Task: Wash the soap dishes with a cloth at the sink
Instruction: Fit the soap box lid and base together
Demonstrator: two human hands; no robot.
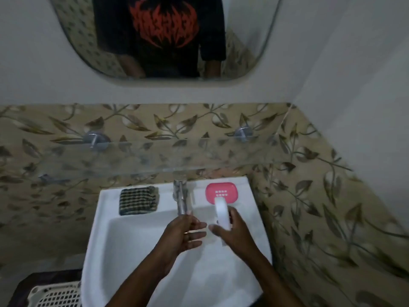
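Right of the tap (181, 200), the right hand (234, 234) gripped a white soap dish (221, 210); the left hand (183, 237) lay spread under the tap. The pink soap dish (222, 191) sat farther right, the cloth (139, 200) left.

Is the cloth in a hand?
No, the cloth lies folded on the sink rim; the right hand holds a white dish.

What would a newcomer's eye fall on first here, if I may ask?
The pink soap dish stands out on the back ledge of the sink, right of the tap. In front, the right hand grips a white soap dish on edge beside the open left hand. A checked cloth lies left of the tap.
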